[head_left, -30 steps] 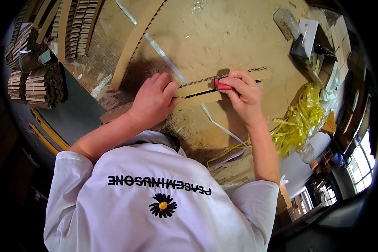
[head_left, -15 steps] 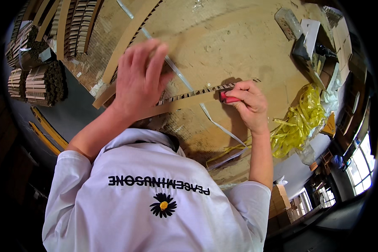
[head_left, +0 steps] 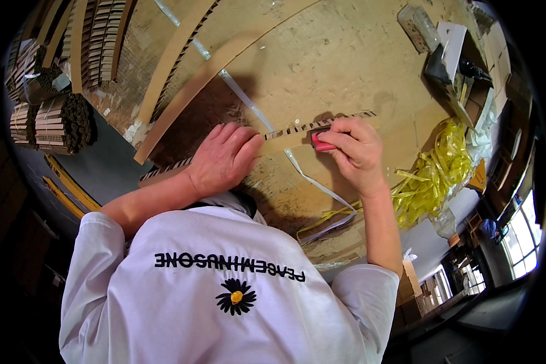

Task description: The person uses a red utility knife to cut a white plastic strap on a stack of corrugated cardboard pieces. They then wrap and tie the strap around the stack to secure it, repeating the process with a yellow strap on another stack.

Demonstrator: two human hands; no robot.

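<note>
Pressing your left hand (head_left: 224, 159) flat, you pin one cardboard strip (head_left: 297, 130) to the cardboard worktable (head_left: 346, 60); your right hand (head_left: 355, 151) pinches one red-handled cutter (head_left: 321, 144) against its edge. Light, stiff yet bendable, it probably handles best held near the cut.

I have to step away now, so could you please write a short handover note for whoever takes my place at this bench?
Left hand: flat on the long honeycomb cardboard strip, pinning it to the worn workbench.
Right hand: gripping a red-handled cutter against the strip's right part.
Nearby: yellow strapping to the right, stacked cardboard strips far left.
Done: strip laid flat and held.
Left: how far any cut has got cannot be seen.
</note>
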